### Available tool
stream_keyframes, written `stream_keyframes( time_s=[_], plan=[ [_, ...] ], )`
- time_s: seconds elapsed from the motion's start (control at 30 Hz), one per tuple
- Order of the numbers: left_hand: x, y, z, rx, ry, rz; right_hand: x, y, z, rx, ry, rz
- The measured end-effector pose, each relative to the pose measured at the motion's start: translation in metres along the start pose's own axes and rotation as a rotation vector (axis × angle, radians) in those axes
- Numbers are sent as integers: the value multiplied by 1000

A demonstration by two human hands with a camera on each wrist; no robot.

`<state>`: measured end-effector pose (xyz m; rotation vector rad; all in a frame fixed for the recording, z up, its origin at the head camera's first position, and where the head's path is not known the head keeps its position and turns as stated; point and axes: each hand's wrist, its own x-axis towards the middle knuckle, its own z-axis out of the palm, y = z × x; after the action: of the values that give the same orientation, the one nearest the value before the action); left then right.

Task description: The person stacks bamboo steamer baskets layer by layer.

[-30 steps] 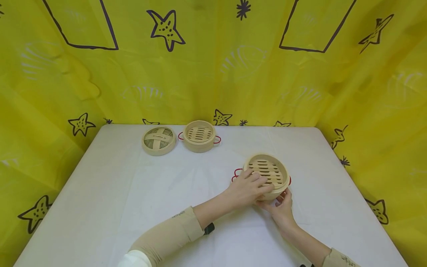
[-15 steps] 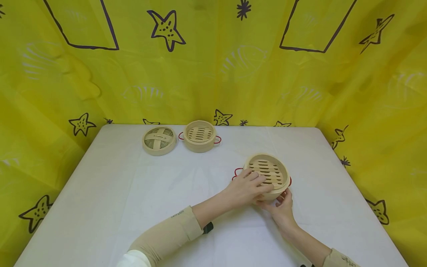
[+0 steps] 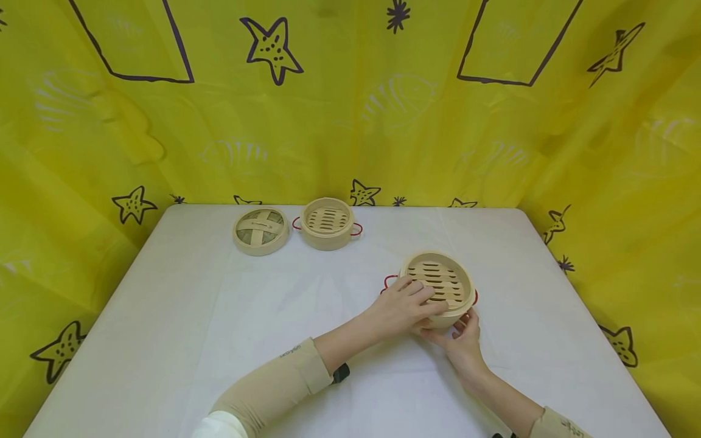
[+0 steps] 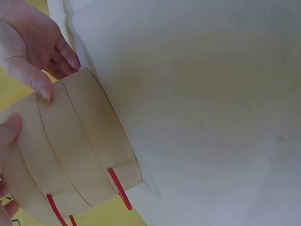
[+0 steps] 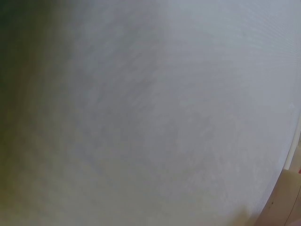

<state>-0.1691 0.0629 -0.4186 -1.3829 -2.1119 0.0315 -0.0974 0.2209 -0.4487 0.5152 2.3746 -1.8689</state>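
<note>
On the table's right half stands a stack of round bamboo steamer baskets with red handles; the top tier shows a slatted floor. My left hand grips the top tier's near left rim, fingers over the edge and thumb on the outer wall. Low on the near right side, my right hand holds the stack, its thumb against the wall in the left wrist view. That view also shows the seams between the tiers and the red handles. Only a corner of the bamboo wall enters the right wrist view.
Toward the back of the white-covered table sit a round bamboo lid with crossed bands and another steamer basket with red handles, side by side. A yellow curtain with drawn stars surrounds the table's back and sides.
</note>
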Motion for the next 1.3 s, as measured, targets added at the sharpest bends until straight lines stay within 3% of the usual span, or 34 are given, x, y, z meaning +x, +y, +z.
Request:
stream_keyframes(
  time_s=[0.27,0.7,1.3],
  plan=[
    [-1,-1,-3,-25,-33,-1,0,0,1,-7,-2,-2],
    [-2,-2,-4,-51,-35,-5,2,1,0,-23,3,9],
    [-1,2,-1,6,-14,-12,1,2,0,-14,2,-5]
  ],
)
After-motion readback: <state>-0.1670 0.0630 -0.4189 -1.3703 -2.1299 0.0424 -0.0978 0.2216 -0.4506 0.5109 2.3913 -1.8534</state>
